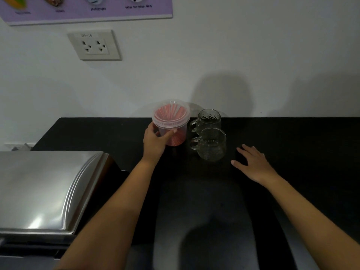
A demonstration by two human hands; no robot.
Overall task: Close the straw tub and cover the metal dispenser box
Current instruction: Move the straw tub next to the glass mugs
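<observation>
Left hand [155, 141] wraps around the clear straw tub [171, 123] at the centre of the frame, thumb across the near wall and fingers curled behind it, just under the rim. The tub stands upright on the black counter [292, 145] near the white wall, packed with red-and-white straws [176, 140], and its clear lid [171, 114] sits on top — whether it is pressed fully home I cannot tell. Right hand [253, 162] lies spread and flat at the centre right, palm down, fingers splayed, holding nothing; it seems to touch the counter. Between the two hands stand two clear glass mugs [211, 145], one just behind the other, handles turned toward the tub, the rear one just beside it. At the lower left sits the metal dispenser box [48, 191], its curved steel lid down over it. On the wall at the upper left are a double power socket [94, 45] and the lower edge of a purple poster [87, 10].
</observation>
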